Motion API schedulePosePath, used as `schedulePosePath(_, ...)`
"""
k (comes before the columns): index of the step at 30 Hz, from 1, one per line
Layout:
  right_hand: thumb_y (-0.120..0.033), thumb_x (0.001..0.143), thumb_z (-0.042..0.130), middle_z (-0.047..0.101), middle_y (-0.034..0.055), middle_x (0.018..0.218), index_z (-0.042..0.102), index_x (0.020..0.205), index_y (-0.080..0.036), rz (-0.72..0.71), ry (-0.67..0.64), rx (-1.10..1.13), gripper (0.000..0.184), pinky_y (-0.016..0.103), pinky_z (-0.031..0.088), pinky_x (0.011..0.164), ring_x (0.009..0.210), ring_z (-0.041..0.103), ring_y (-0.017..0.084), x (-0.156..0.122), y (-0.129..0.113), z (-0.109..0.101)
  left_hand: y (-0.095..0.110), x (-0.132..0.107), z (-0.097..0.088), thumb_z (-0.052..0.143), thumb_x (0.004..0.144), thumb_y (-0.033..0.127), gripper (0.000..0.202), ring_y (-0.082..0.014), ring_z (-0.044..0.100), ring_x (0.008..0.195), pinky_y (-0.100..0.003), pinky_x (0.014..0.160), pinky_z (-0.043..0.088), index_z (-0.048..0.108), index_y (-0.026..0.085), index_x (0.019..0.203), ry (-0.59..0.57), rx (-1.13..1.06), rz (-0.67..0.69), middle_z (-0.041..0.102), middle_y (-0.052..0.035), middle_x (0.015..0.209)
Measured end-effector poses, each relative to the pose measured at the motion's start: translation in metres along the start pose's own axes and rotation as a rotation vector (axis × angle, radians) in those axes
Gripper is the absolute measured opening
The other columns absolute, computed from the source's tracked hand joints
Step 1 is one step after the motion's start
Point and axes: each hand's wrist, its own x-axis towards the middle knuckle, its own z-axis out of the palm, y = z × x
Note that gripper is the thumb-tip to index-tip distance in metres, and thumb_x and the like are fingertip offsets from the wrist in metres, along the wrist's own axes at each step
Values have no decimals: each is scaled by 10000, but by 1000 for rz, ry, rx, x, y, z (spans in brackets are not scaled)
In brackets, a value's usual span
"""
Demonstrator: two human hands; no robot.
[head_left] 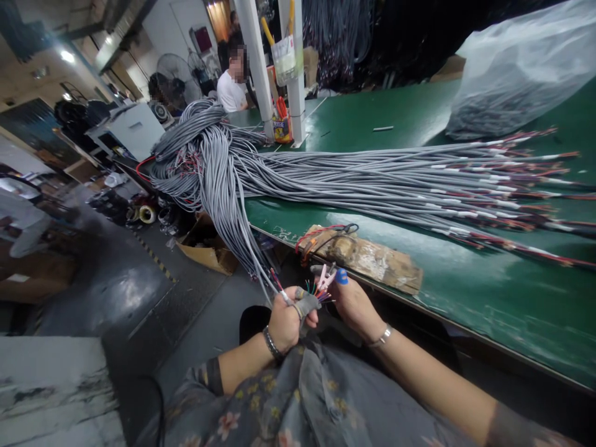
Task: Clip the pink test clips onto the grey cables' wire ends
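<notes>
Near my lap, my left hand (289,315) is closed round the end of a grey cable (264,280). Several thin coloured wires (320,294) fan out of that end past the grey cover on my thumb. My right hand (356,304), with a blue finger cover on one digit, is closed just to the right of the wires. At its fingertips is a small pale pink, V-shaped tool (325,279) with a dark metal part; its exact kind is unclear. The palm side of the right hand is hidden.
A long bundle of grey cables (326,174) lies across the green table (512,310) and hangs over its edge. A worn wooden board (372,257) lies at the near edge. A plastic bag (521,74) stands far right. Another person (230,90) sits beyond the white posts.
</notes>
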Motion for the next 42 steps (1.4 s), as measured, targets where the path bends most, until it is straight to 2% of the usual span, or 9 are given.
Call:
schedulePosePath(4,-701,584,698,642,15,639,712,761,-213,190,-35,295,519,309,445,610,599,542,170,3,1,5,-3,1,-1,765,527,466,378,-70,437,340,-192,366,348,558,150,527,-2,-7,8,532,16,402)
schedulePosePath(8,-627,560,767,643,4,635,713,758,-198,227,-4,396,476,286,444,606,588,530,151,4,3,7,-6,2,-2,766,542,441,356,-69,437,333,-186,360,349,564,148,530,-8,-2,11,532,20,396)
schedulePosePath(12,-675,535,746,620,5,599,702,712,-191,242,-3,403,517,265,427,552,559,511,139,3,0,8,-7,1,-2,776,546,458,379,-71,447,344,-183,364,353,555,150,528,-16,11,18,537,18,406)
schedulePosePath(16,-714,543,711,638,23,690,697,758,-187,311,-131,362,569,258,437,550,592,535,135,-6,-4,2,-10,-2,-8,768,565,501,416,-71,452,350,-187,369,356,552,148,533,-26,49,33,543,12,420)
schedulePosePath(19,-647,549,761,615,12,676,677,770,-171,331,-241,263,531,251,429,548,582,518,119,-18,-3,-3,-16,-3,-15,754,590,528,431,-77,472,362,-191,384,370,555,148,551,-45,85,53,559,6,438)
schedulePosePath(23,-494,616,799,607,-11,610,618,732,-170,281,-230,112,389,266,425,570,550,525,116,-29,1,-3,-18,-4,-19,737,620,542,432,-89,507,396,-197,425,404,550,156,570,-78,148,74,567,6,454)
schedulePosePath(30,-551,671,722,625,-5,505,572,697,-192,235,-332,-34,390,293,423,528,471,565,154,-28,-8,4,-8,-6,-16,774,555,530,437,-105,511,392,-222,433,426,542,159,536,-225,243,-34,563,-3,444)
schedulePosePath(36,-587,612,745,628,0,538,602,696,-191,236,-299,-86,429,300,434,548,517,564,161,-28,-13,3,-13,-6,-18,748,585,549,432,-108,513,399,-221,437,419,578,153,568,-172,188,-1,561,-5,444)
schedulePosePath(42,-601,586,753,618,-2,615,617,676,-168,196,-163,-157,462,284,419,592,562,508,127,-27,-2,-2,-20,-4,-19,737,622,542,431,-113,535,421,-220,456,410,566,153,550,-138,162,37,576,-14,459)
